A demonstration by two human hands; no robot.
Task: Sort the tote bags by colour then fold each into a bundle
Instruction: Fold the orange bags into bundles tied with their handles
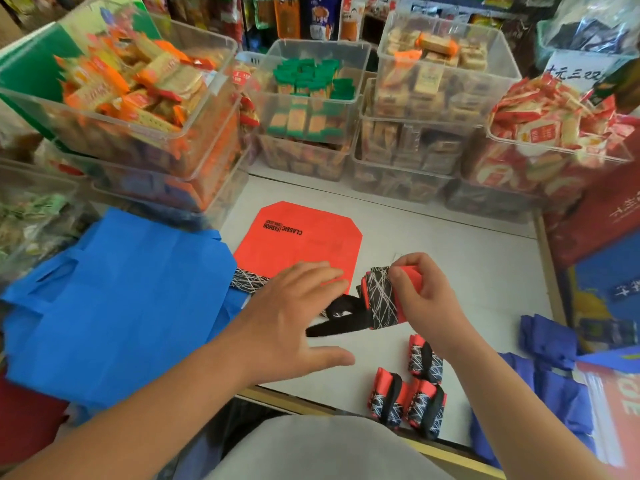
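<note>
The right hand (pixel 420 292) grips a rolled red bundle (pixel 381 297) at frame centre; the left hand (pixel 294 313), fingers spread, hovers over the flat red tote bag (pixel 298 237) beside it.

A white desk (pixel 467 271) with a pale wooden front edge is seen across the middle of the frame. A red tote bag (pixel 298 237) is laid flat at its centre, printed side up, and is touched at its left edge by a spread blue tote bag (pixel 114 306). Three folded bundles (pixel 426 408), red with black patterned bands, are set close together near the lower edge. Crumpled blue bags (pixel 547 337) are heaped at the right, and clear bins (pixel 304 161) of snacks are stacked along the back.
</note>
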